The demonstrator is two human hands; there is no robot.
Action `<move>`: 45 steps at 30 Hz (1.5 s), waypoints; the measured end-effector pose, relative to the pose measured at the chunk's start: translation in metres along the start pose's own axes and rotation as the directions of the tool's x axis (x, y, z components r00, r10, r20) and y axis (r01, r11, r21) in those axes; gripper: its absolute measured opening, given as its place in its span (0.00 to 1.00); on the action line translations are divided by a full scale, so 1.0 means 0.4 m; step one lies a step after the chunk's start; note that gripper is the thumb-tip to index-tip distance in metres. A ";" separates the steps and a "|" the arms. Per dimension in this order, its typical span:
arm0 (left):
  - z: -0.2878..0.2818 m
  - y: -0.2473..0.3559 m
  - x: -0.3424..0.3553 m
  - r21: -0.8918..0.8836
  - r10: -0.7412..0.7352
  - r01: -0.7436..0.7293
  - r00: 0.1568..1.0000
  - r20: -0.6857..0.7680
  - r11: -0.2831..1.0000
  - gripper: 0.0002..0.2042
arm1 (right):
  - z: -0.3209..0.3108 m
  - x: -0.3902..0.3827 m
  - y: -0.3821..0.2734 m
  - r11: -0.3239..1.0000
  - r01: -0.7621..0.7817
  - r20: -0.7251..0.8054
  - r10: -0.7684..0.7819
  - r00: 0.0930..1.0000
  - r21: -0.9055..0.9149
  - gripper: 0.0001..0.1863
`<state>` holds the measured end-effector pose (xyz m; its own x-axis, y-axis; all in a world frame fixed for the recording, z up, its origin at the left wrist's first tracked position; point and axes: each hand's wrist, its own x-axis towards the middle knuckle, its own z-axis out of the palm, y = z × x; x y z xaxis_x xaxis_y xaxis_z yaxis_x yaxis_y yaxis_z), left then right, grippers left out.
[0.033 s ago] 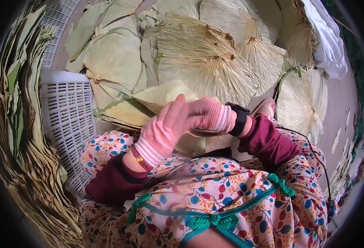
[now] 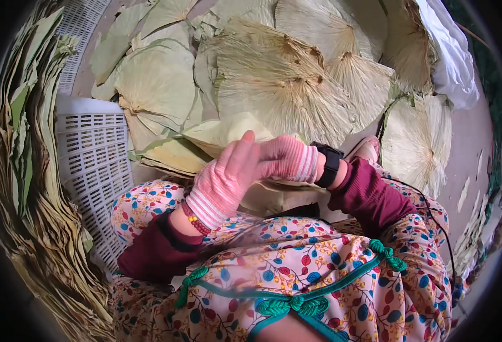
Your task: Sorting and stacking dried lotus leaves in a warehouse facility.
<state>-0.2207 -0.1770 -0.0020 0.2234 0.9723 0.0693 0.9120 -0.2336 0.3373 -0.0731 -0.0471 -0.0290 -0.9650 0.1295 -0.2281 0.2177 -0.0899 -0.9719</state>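
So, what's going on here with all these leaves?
A person's left hand and right hand, in pink striped gloves, overlap in view beside folded dried leaves. Whether they grip anything is unclear. Fan-shaped dried leaves lie spread ahead, with a thick leaf stack at far left, near a white slotted basket.

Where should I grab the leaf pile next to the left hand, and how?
Probably pinch the leaf pile by its left end, coming from the white basket's side, thumb on top. That end sticks out past the left hand, and its layered edges show there. I can't see how much room is underneath.
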 end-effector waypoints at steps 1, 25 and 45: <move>0.003 0.000 -0.001 0.002 0.000 0.000 1.000 -0.006 1.000 0.31 | -0.002 0.002 0.007 1.000 0.001 0.001 -0.001 1.000 -0.006 0.17; -0.233 -0.150 -0.036 -0.364 -0.511 0.423 0.317 -0.799 0.830 0.14 | -0.249 0.005 0.248 0.895 0.290 -0.598 -0.033 0.801 0.340 0.13; -0.052 -0.134 0.024 -0.633 -0.067 0.302 0.928 0.367 0.713 0.20 | 0.109 0.000 0.009 0.944 0.083 -0.448 -0.228 0.864 -0.320 0.14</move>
<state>-0.2744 -0.1549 0.0001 0.2720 0.9135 -0.3025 0.5001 0.1344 0.8555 -0.0787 -0.0907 -0.0299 -0.8180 0.5752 -0.0018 0.1725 0.2424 -0.9547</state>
